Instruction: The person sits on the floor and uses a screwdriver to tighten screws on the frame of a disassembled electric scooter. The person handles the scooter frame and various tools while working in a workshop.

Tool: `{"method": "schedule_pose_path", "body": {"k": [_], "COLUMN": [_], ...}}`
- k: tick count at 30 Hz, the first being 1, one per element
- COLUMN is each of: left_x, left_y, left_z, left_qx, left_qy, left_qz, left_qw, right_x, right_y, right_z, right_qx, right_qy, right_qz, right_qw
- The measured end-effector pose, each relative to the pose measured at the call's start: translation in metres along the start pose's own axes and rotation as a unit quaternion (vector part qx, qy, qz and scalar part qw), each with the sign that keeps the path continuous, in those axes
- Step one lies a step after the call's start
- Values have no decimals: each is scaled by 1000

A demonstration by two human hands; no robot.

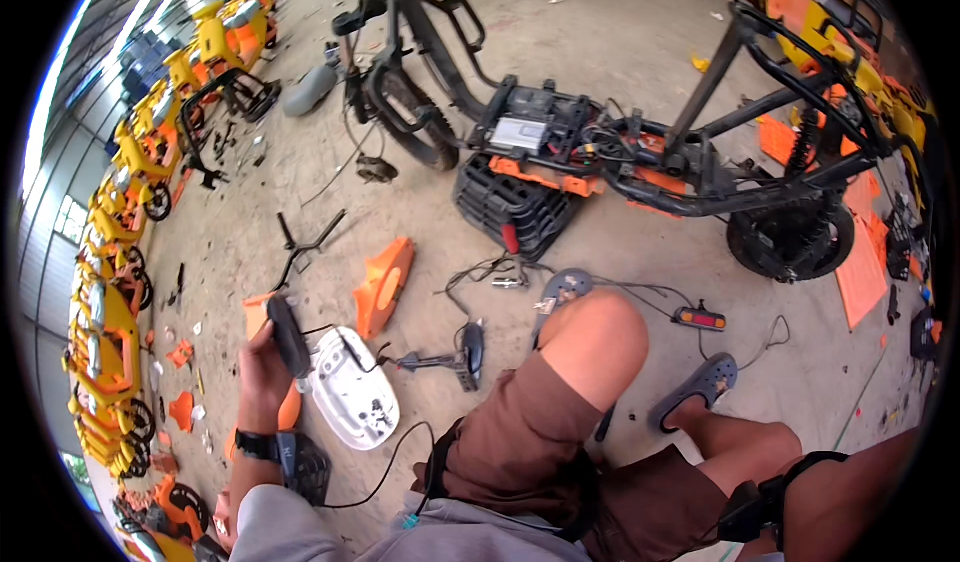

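My left hand (262,370) is closed around a dark grey, elongated oval part (288,336), whose kind I cannot make out. Just right of that hand, a white plastic shell (352,392) with rounded ends lies on the floor, its hollow side up and small dark bits inside. A thin dark cable runs beside the shell's upper end. Behind the shell rests an orange plastic panel (384,284). To its right is a black bracket-like part (440,362). My right forearm (845,507) shows at the lower right, while the right hand lies outside the picture.
A stripped black scooter frame (700,162) stands ahead, over a black plastic crate (515,207). A tail light (699,318) with cables lies near my feet. Left of these is a black forked bar (297,247). Yellow scooters (125,262) line the left side.
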State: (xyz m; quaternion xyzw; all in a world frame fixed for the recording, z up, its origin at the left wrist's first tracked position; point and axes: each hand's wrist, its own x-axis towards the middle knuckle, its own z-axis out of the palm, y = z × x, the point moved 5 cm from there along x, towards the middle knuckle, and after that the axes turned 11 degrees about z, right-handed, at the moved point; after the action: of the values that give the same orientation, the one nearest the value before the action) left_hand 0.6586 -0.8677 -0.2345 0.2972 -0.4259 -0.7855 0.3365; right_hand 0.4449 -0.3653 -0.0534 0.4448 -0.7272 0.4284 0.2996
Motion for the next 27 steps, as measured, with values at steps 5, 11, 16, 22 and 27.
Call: {"method": "schedule_pose_path", "body": {"k": [5, 11, 16, 22, 27], "left_x": [0, -44, -12, -57, 30], "left_y": [-18, -20, -25, -46, -36], "left_z": [58, 45, 100, 64, 103], "left_qx": [116, 174, 222, 272, 349], "left_qy": [-55, -103, -223, -166, -314], "left_qz": [-5, 0, -59, -55, 5], "left_qw": [992, 979, 947, 946, 883], "right_x": [-10, 1, -12, -9, -16], "right_y": [7, 2, 19, 19, -8], "right_z": [-14, 16, -4, 7, 27], "right_qx": [-40, -11, -35, -16, -38], "right_qy": [15, 10, 37, 39, 46], "right_qz": [26, 28, 51, 47, 30], "right_qw": [999, 999, 997, 998, 998]}}
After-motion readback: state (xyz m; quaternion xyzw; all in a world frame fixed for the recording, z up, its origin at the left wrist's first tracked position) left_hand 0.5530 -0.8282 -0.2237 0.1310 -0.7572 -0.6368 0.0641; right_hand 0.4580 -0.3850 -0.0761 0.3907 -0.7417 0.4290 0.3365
